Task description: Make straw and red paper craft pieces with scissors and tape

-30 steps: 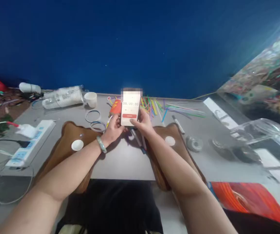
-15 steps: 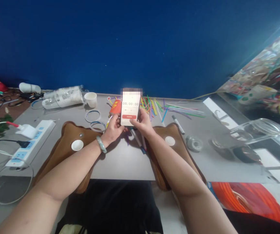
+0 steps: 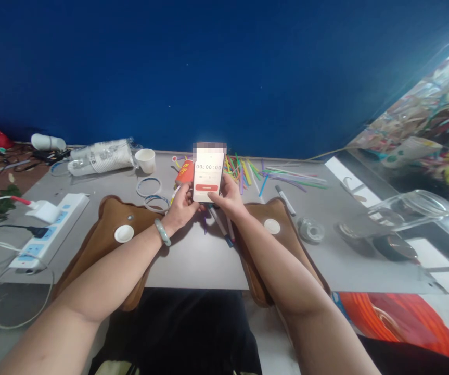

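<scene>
A phone (image 3: 207, 176) stands tilted toward me above the middle of the table, its lit screen showing zeros like a timer and a red button. My left hand (image 3: 182, 208) grips its lower left edge, a pale bangle on that wrist. On the right side my right hand (image 3: 230, 200) is closed on the phone, its thumb over the bottom of the screen. Behind the phone, partly hidden, sits a red-orange packet (image 3: 185, 172). Markers (image 3: 221, 227) lie under the hands. Two brown cushion-like pads (image 3: 95, 250) rest beneath my forearms.
Colourful thin sticks (image 3: 247, 174) are scattered behind. On the left are a paper cup (image 3: 145, 161), wrapped cups (image 3: 103, 156), tape rings (image 3: 149, 186) and a power strip (image 3: 50, 234) with cables. A tape roll (image 3: 311, 230) and a clear jug (image 3: 399, 211) are on the right. A blue wall (image 3: 224, 73) rises behind.
Almost nothing differs. The phone stays in both hands and has shifted very slightly; its display still reads zeros.
</scene>
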The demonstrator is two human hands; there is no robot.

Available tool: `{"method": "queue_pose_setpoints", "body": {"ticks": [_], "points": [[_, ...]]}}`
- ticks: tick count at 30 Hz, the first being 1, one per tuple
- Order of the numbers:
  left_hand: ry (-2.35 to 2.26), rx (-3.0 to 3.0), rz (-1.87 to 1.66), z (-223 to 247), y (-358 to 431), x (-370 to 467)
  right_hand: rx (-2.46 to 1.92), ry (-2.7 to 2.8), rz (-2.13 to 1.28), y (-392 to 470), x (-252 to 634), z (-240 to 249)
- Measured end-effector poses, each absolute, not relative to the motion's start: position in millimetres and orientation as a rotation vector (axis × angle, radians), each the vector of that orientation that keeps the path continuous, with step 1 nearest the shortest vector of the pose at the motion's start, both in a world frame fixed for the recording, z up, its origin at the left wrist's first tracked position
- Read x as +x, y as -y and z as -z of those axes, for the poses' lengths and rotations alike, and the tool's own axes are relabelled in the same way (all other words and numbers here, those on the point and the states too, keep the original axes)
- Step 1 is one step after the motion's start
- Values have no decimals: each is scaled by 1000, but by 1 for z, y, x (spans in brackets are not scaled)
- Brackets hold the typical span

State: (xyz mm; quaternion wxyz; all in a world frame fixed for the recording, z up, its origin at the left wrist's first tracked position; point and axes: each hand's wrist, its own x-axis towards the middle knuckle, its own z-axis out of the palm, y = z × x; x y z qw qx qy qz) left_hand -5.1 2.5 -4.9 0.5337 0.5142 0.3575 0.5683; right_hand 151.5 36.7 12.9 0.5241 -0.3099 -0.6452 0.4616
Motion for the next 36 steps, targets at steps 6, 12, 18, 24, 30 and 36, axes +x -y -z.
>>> {"method": "queue_pose_setpoints", "body": {"ticks": [6,12,18,24,30,36], "points": [[-839,1214,-1352,4,-3,-3,-706,1570,-1076,-39,154,-9],[-839,1209,-1377,8,-8,-2,-737,1618,-987,-36,151,-8],[-849,1236,-1363,7,-11,-4,-794,1627,-935,-33,145,-7],[-856,1211,-1423,7,-15,-5,-842,1694,-854,-40,140,-14],[-852,1280,-1392,7,-18,-5,-1170,1544,-731,-37,116,-22],[-839,1301,-1424,7,-16,-5,-1380,1439,-630,-38,101,-20]]}}
